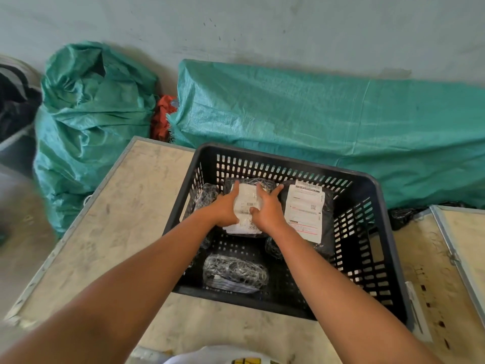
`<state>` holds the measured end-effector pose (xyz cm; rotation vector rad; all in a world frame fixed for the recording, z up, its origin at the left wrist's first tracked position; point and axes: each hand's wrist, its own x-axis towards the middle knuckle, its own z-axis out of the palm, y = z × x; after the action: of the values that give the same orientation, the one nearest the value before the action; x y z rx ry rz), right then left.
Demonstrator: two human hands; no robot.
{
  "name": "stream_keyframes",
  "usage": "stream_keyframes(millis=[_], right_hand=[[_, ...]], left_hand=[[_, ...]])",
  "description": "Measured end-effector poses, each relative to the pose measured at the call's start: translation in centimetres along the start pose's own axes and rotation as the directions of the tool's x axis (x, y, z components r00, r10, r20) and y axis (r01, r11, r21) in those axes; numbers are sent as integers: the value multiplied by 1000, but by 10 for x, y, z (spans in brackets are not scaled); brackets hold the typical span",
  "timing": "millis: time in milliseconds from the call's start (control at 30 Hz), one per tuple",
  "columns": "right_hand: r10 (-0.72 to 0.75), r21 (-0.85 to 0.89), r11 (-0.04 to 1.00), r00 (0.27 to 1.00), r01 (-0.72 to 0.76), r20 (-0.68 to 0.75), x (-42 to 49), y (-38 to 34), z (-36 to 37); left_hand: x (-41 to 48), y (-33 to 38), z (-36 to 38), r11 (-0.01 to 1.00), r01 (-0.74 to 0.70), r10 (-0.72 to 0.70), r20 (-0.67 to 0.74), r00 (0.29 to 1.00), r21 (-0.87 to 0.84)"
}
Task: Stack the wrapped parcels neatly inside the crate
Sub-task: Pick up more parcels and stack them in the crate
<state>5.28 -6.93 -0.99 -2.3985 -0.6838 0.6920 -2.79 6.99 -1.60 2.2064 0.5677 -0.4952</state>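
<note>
- The black slotted plastic crate [378, 195] stands on a worn wooden worktop [131, 206], near its far edge, with green woven sacks [288, 114] against the wall behind.
- Both hands reach down into the crate. The left hand [225, 208] and right hand [267, 211] lie flat on one labelled parcel [246, 203] toward the crate's far wall, fingers spread over its white shipping label, thumbs near the middle. They press it more than grip it.
- Just beside it, toward the crate's right wall, lies a larger black parcel with a long label [305, 211], tilted a little.
- A bubble-wrapped bundle [235, 274] lies near the crate's near wall, apart from the others; a smaller wrapped parcel [204, 198] leans in the far left corner.
- Judging by the crinkled film, the parcels are soft, light and somewhat slippery; they probably give under pressure rather than hold a shape.
- The best hold is likely at the two short ends, palms under the edges, since the glossy label offers little purchase.
- The stack looks only begun: the parcels lie in one loose layer.
</note>
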Motion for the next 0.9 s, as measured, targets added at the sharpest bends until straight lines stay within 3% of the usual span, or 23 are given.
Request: stream_keyframes(millis=[233,367,500,700,800,900], right_hand=[[50,-128,991,994,-37,99,15,18,29],[75,-199,979,981,-38,179,20,26,40],[124,-268,961,969,-64,212,22,37,49],[237,-407,905,941,-124,242,24,32,53],[231,-442,891,940,-101,250,22,33,53],[155,-351,934,961,-67,227,19,34,45]], left_hand=[[44,-26,36,989,145,-147,62,987,42],[37,-17,50,973,210,-211,5,977,99],[40,-26,67,976,174,-169,-50,984,130],[42,-29,68,952,170,-183,28,983,256],[41,-22,71,945,202,-216,27,976,258],[31,-2,57,955,183,-182,-26,983,232]])
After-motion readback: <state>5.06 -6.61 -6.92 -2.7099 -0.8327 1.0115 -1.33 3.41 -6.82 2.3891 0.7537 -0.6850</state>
